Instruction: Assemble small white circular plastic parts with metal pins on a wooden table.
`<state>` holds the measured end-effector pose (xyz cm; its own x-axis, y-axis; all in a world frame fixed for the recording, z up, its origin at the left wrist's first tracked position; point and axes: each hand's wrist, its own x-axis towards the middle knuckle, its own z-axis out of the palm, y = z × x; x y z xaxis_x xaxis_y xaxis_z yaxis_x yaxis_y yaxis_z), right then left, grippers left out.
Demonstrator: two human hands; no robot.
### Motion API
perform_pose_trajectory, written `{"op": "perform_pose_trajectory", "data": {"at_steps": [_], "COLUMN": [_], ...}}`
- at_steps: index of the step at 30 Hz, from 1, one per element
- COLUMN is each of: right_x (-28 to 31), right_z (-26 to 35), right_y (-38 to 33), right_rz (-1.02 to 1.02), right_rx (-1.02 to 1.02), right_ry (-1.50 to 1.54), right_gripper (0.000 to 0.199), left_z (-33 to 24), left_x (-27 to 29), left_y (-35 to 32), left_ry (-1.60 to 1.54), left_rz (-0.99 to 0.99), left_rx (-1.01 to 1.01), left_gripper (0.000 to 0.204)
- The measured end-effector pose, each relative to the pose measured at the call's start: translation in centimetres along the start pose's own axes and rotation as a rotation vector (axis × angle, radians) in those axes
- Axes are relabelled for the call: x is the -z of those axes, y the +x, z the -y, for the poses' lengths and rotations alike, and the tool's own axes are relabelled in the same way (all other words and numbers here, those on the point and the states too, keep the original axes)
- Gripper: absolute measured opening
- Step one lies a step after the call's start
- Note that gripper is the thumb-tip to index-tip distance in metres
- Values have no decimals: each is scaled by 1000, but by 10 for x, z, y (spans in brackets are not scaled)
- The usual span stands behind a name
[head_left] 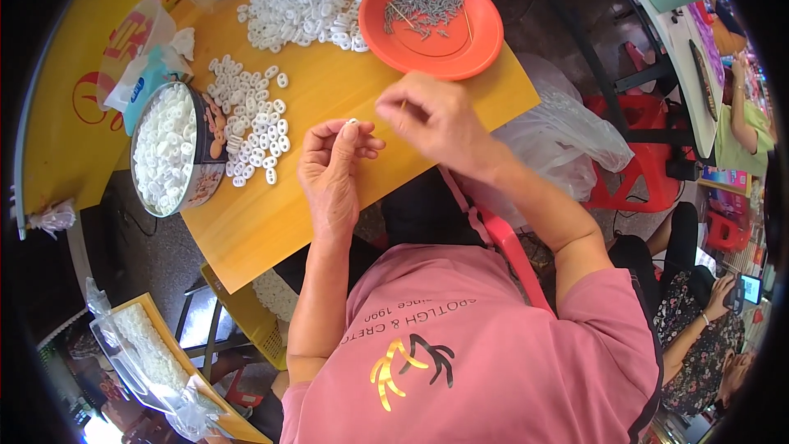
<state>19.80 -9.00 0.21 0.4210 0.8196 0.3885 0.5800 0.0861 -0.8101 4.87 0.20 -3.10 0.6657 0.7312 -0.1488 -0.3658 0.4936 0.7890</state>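
Over the table's front part, my left hand (329, 166) pinches a small white plastic piece (352, 122) between thumb and forefinger, its other fingers curled. To its right and slightly farther off, my right hand (440, 123) is closed in a pinch, a little blurred. A short bit of thin wooden stick (403, 104) shows at its fingertips. The hands are apart. Beyond the right hand lies an orange-red plate (444, 62) with small grey screw-like pins (427, 6) and thin sticks in it. Loose white two-holed oval pieces (256, 127) are spread left of my left hand.
A round tub (200, 144) full of white pieces stands at the table's left edge. More white pieces are heaped (300, 4) at the back. Clear plastic bags (542, 148) and red stools (637, 168) are at the right. A yellow crate (246, 312) is below left. Other people sit at right.
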Motion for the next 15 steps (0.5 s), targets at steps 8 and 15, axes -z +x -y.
{"op": "perform_pose_trajectory", "data": {"at_steps": [8,15], "right_x": [73,78], "right_z": [-65,-85], "right_y": [54,67], "right_rz": [39,270], "right_rx": [272,326], "right_ry": [-692,-774], "right_gripper": [8,10], "left_z": [-1,-1], "left_x": [8,11], "left_y": [0,0], "left_ry": [244,281], "left_rz": [39,59], "left_rx": [-23,-19], "left_gripper": [16,18]}}
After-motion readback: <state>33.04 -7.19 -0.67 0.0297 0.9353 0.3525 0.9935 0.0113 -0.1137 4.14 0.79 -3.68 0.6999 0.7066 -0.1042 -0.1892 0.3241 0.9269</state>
